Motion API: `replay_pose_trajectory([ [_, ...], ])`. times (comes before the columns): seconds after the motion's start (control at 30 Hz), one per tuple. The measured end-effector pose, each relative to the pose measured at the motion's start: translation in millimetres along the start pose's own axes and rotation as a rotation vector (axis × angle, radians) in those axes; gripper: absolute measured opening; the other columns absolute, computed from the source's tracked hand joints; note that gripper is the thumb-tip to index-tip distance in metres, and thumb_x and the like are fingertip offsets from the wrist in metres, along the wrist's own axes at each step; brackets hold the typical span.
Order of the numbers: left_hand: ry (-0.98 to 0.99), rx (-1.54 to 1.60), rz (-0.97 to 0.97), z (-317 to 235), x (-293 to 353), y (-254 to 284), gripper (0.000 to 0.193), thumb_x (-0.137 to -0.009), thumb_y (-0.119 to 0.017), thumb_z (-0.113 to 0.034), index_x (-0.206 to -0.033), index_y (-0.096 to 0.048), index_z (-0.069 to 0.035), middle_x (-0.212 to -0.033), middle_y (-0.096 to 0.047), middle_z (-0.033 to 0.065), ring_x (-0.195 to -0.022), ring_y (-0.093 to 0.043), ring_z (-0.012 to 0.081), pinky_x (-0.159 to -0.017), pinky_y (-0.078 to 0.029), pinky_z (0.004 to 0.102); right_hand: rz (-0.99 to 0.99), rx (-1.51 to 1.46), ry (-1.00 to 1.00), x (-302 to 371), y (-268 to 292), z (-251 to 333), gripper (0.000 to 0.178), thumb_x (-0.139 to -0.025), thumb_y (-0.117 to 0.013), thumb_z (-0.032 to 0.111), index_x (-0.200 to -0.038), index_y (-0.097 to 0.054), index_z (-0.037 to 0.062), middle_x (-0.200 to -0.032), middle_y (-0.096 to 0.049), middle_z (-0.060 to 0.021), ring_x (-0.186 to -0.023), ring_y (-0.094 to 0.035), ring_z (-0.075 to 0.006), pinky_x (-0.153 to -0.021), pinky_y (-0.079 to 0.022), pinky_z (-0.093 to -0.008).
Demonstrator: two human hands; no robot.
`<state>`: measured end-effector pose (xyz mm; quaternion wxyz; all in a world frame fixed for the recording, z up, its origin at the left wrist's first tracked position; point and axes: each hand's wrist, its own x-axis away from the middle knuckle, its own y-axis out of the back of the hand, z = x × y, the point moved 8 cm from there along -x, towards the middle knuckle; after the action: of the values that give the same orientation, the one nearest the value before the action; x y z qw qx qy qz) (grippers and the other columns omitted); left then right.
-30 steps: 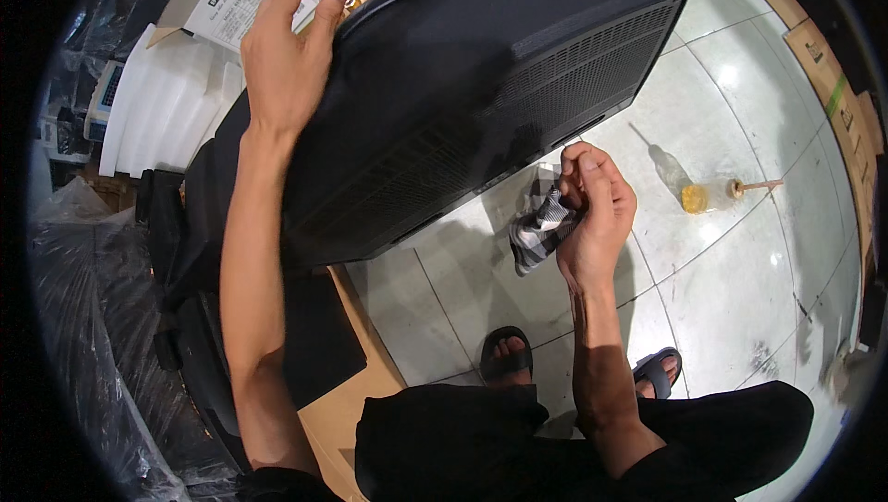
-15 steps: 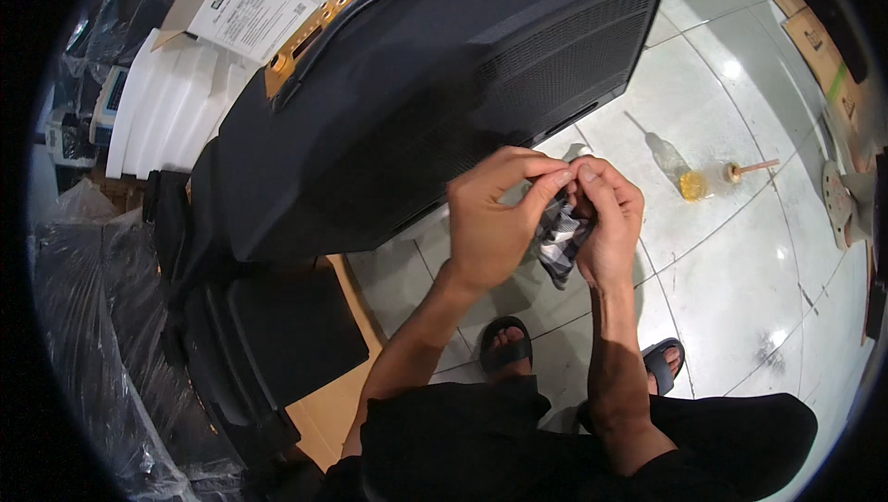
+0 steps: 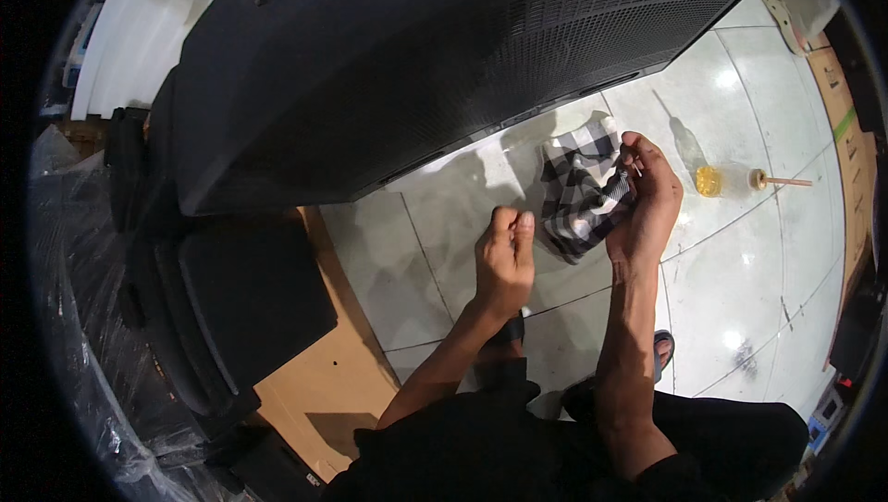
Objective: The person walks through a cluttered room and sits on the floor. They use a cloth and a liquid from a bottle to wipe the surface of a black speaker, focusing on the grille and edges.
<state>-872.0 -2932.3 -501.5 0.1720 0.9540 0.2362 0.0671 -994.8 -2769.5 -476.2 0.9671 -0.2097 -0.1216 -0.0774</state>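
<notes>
A black-and-white checkered cloth (image 3: 578, 192) hangs bunched from my right hand (image 3: 655, 201), whose fingers are curled around its right side. To the left and a little lower is my left hand (image 3: 506, 261), apart from the cloth. Its fingers are bent and the thumb presses against them; whatever may be between them is hidden. Beyond both hands stands a large black loudspeaker (image 3: 388, 76) with a perforated grille (image 3: 592, 25). Neither hand touches it.
On the tiled floor (image 3: 731, 266) to the right is a clear bottle (image 3: 731, 181) with yellow liquid and a thin stick. Flat cardboard (image 3: 342, 363) and a black padded piece (image 3: 254, 294) are at left, beside plastic-wrapped goods (image 3: 74, 317). Cardboard boxes (image 3: 856, 178) line the right side.
My hands, together at the fingertips before, are now apart. The left has moved down, and the cloth has spread out beside the right hand. The view has shifted, showing the loudspeaker higher.
</notes>
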Motion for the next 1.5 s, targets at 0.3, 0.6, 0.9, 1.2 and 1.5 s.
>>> replay_pose_trajectory([
  [0.3,0.139,-0.085,0.083,53.7,28.2,4.9,0.025,-0.094,-0.066,-0.018,-0.079,-0.057,0.000,-0.068,-0.056,0.0087,-0.063,-0.058,0.0184,-0.061,-0.048,0.0343,-0.107,-0.210,-0.216,-6.2,-7.9,-37.7,0.025,-0.094,-0.057,0.022,-0.100,-0.067,-0.0001,-0.084,-0.056,-0.0004,-0.080,-0.051,-0.0120,-0.077,-0.040,-0.0246],
  [0.6,0.006,0.021,-0.105,26.9,4.1,30.5,0.053,-0.089,-0.070,-0.018,-0.135,-0.048,-0.002,-0.124,-0.058,0.0156,-0.116,-0.054,0.0278,-0.097,-0.043,0.0421,-0.096,-0.150,-0.228,4.2,-24.3,-57.5,0.023,-0.095,-0.056,0.023,-0.098,-0.065,0.0020,-0.085,-0.056,-0.0010,-0.083,-0.051,-0.0131,-0.078,-0.040,-0.0242],
  [0.9,-0.007,0.231,-0.028,4.5,-17.8,18.5,0.025,-0.088,-0.073,-0.017,-0.099,-0.067,0.004,-0.083,-0.069,0.0121,-0.076,-0.063,0.0156,-0.068,-0.050,0.0308,0.043,-0.137,-0.262,10.9,-51.1,-62.7,0.028,-0.094,-0.059,0.026,-0.101,-0.066,0.0000,-0.089,-0.060,-0.0022,-0.080,-0.053,-0.0129,-0.076,-0.042,-0.0253],
  [1.2,0.063,0.338,-0.219,-4.6,-23.5,46.5,0.017,-0.094,-0.066,-0.012,-0.099,-0.066,0.005,-0.081,-0.066,0.0051,-0.073,-0.056,0.0077,-0.067,-0.046,0.0232,0.639,0.207,-0.018,24.8,-88.5,-44.2,0.034,-0.089,-0.070,0.005,-0.119,-0.056,-0.0013,-0.107,-0.065,-0.0054,-0.097,-0.058,-0.0099,-0.085,-0.045,-0.0232],
  [1.5,-0.576,-0.179,-0.216,-114.7,-28.3,115.5,0.036,-0.083,-0.066,0.007,-0.118,-0.060,0.008,-0.109,-0.067,0.0202,-0.102,-0.066,0.0307,-0.087,-0.053,0.0394,0.269,0.153,-0.013,5.8,-44.3,-33.0,0.014,-0.088,-0.074,0.007,-0.098,-0.067,0.0012,-0.080,-0.064,0.0035,-0.069,-0.053,-0.0027,-0.062,-0.041,-0.0187],
])
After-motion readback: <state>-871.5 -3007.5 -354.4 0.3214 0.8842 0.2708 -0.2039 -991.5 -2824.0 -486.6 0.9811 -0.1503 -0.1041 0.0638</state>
